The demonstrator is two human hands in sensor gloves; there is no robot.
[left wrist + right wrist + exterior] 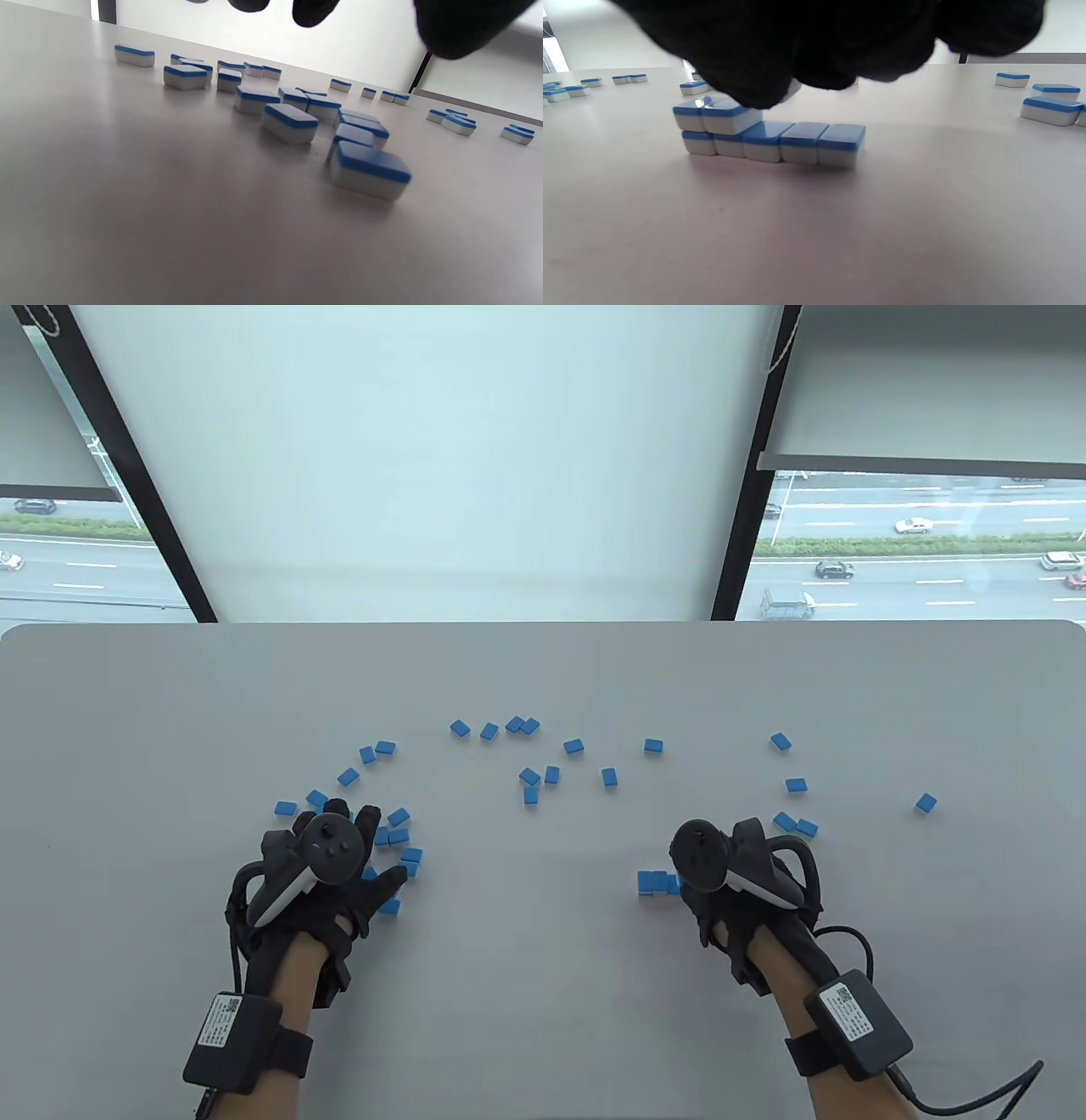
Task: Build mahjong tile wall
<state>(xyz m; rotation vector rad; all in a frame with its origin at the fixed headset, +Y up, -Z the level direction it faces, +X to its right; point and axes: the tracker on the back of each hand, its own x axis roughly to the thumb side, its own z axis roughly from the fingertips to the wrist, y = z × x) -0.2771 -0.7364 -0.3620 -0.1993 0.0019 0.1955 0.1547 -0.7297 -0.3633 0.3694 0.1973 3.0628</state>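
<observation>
Blue-backed white mahjong tiles lie face down across the grey table [543,1001]. A short wall [774,142] stands by my right hand, with a bottom row of several tiles and two tiles stacked at its left end; it also shows in the table view [655,883]. My right hand [685,889] hovers over the wall with its fingers [746,80] bunched, touching the second top tile [729,114]. A pale tile edge [793,90] shows between them. My left hand [382,848] is spread above a cluster of loose tiles [297,123], its fingertips [316,12] clear of them.
More loose tiles are scattered over the middle [530,776] and right [926,803] of the table, and some lie just right of my right hand [795,824]. The table's far edge runs below the window [543,624].
</observation>
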